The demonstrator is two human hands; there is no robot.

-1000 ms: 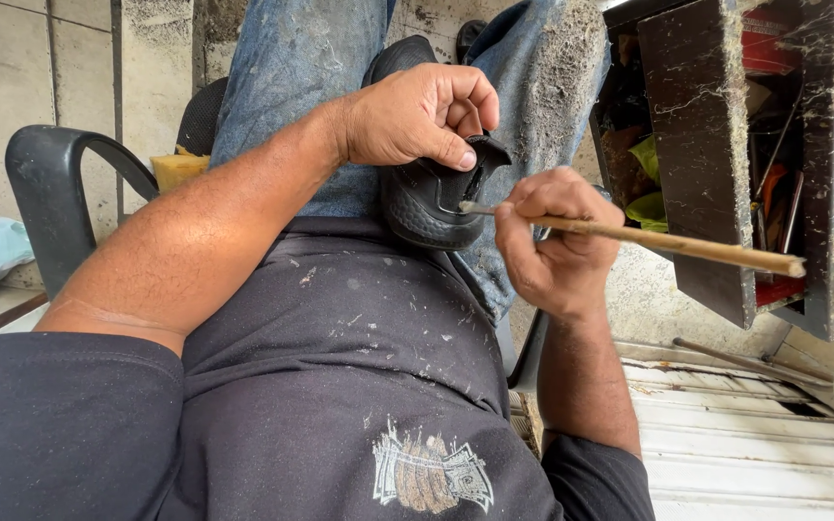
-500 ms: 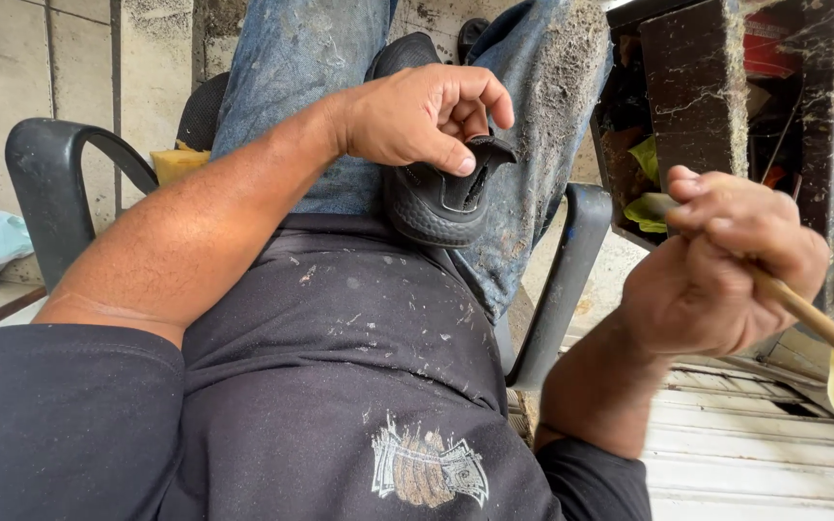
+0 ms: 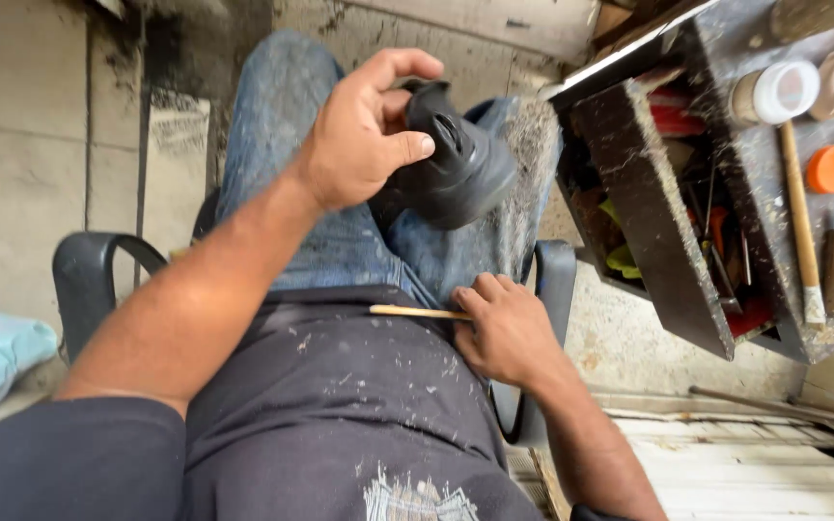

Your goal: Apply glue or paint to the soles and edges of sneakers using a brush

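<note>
A black shoe [image 3: 460, 164] is gripped over the lap by the left hand [image 3: 364, 135], fingers curled round it, while a thin stick [image 3: 417, 312] is pinched at the waist by the right hand [image 3: 509, 333].

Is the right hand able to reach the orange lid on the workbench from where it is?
Probably yes. The right hand rests at the lap holding a thin wooden stick, and the orange lid lies uncovered on the workbench beside it, but the stick keeps that hand busy.
</note>
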